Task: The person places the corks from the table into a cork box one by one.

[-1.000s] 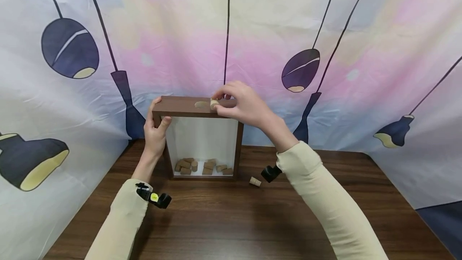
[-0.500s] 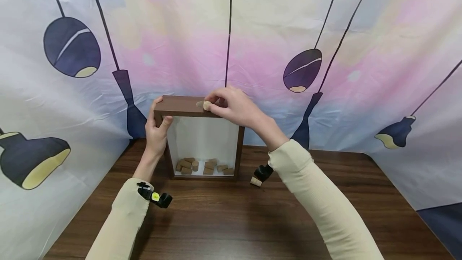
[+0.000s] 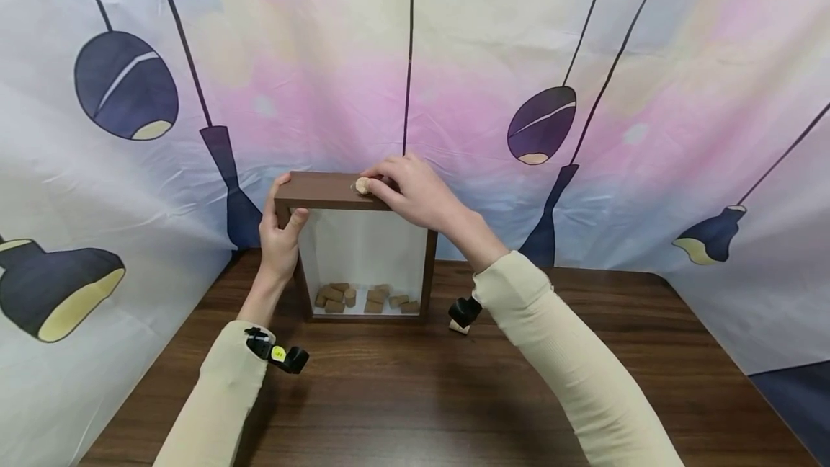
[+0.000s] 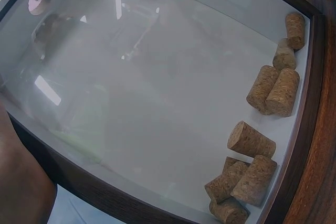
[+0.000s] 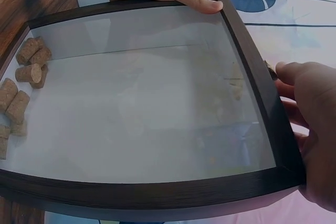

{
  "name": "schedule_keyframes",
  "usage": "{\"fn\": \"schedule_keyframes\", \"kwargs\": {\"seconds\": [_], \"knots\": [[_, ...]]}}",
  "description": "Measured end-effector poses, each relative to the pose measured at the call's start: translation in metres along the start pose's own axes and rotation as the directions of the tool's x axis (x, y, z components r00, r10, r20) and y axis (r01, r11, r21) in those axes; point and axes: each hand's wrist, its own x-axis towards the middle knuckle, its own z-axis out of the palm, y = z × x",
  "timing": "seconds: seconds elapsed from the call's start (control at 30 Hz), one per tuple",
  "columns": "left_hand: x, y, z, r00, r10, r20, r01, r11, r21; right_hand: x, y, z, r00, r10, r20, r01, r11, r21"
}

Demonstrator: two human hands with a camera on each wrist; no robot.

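Observation:
A dark-wood shadow box (image 3: 318, 189) with a clear front stands upright on the table. Several corks (image 4: 282, 92) lie along its bottom, seen through the pane. My left hand (image 3: 279, 247) grips the box's upper left corner, thumb on the front. Over the top edge, my right hand (image 3: 421, 193) pinches a cork (image 3: 362, 185) between thumb and fingers, right at the round hole in the top, which the cork mostly covers. In the right wrist view only a small part of that cork (image 5: 270, 70) shows beside the thumb.
One loose cork (image 3: 459, 328) lies on the brown wooden table (image 3: 415, 395) right of the box, partly hidden by the right wrist camera (image 3: 464, 310). A printed cloth (image 3: 311, 92) with lamp pictures hangs behind the table.
My right hand has moved left along the box top, bringing the pinched cork from beside the hole onto it. The left hand and the box have stayed put.

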Motion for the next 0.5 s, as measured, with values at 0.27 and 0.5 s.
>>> {"fn": "schedule_keyframes", "kwargs": {"seconds": [0.27, 0.5], "knots": [[0.0, -0.005, -0.001, 1.0, -0.007, 0.008, 0.007, 1.0, -0.024, -0.009, 0.0, 0.0, 0.999, 0.045, -0.02, -0.045, 0.999, 0.0], [-0.001, 0.0, 0.001, 1.0, 0.006, 0.0, -0.006, 0.999, -0.032, -0.027, -0.001, -0.005, 0.994, 0.055, -0.095, -0.047, 0.995, 0.084]]}}
